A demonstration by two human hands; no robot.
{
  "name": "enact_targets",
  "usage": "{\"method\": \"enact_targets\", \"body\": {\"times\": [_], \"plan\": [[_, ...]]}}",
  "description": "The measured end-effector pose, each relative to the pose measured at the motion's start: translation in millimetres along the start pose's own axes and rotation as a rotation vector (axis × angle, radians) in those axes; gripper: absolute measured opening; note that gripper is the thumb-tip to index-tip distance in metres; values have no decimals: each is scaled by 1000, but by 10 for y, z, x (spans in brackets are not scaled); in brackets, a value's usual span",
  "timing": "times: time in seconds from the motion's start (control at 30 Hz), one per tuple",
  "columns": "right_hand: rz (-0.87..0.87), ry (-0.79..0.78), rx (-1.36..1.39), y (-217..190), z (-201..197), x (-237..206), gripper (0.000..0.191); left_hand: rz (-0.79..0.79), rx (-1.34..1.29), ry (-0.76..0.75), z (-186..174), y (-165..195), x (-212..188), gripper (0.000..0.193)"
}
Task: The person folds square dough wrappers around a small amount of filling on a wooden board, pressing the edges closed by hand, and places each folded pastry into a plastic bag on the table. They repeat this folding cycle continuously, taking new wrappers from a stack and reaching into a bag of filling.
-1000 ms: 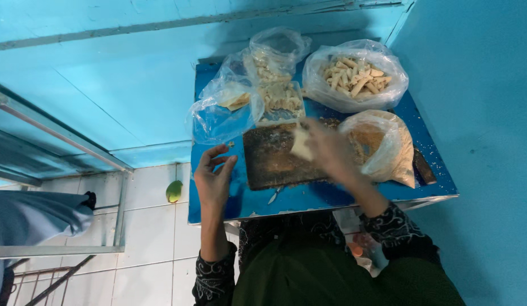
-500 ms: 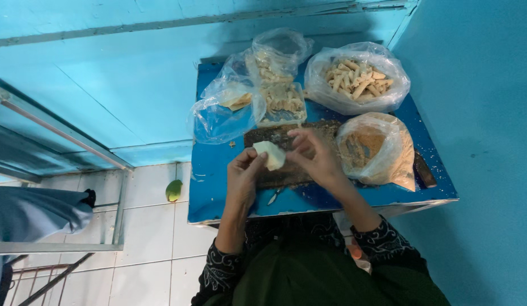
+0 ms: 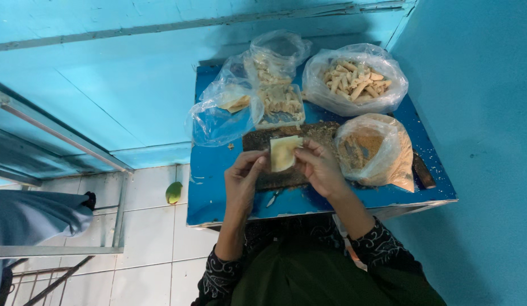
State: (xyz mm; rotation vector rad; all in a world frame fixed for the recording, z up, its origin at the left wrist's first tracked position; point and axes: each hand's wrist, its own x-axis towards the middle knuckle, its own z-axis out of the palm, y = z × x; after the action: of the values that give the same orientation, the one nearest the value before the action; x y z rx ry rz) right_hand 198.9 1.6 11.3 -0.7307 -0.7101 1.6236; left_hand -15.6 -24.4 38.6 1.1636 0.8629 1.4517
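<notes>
Both hands hold a pale yellow square wrapper [image 3: 284,152] above a dark wooden board [image 3: 280,177] on a small blue table [image 3: 218,187]. My left hand [image 3: 244,184] pinches the wrapper's left edge. Its right edge sits between the fingers of my right hand [image 3: 321,167]. A plastic bag of brown crumbs [image 3: 372,149] lies just right of my right hand.
At the table's back stand a bag of pale rolled sticks [image 3: 354,80], a clear tub of more pieces [image 3: 280,103] and a mostly empty clear bag [image 3: 224,113]. A knife [image 3: 423,171] lies at the right edge. A green fruit [image 3: 173,192] rests on the white tiled floor.
My right hand lifted the wrapper off the board and my left hand came up from the table edge. Both hands now hold it spread flat.
</notes>
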Motion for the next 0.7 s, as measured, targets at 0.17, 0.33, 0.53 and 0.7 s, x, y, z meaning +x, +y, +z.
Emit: {"method": "enact_targets", "body": {"times": [0.17, 0.33, 0.53, 0.7], "plan": [[-45, -34, 26, -3, 142, -86, 29, -189, -13, 19, 69, -99, 38, 30], [-201, -20, -287, -143, 471, -204, 36, -135, -99, 46, 28, -240, 38, 13], [-993, -169, -1384, -328, 572, -425, 31, -61, -91, 24, -69, -295, 56, 17], [-483, 25, -1018, -6, 373, -214, 20, -199, -115, 41, -10, -201, 28, 33]]}}
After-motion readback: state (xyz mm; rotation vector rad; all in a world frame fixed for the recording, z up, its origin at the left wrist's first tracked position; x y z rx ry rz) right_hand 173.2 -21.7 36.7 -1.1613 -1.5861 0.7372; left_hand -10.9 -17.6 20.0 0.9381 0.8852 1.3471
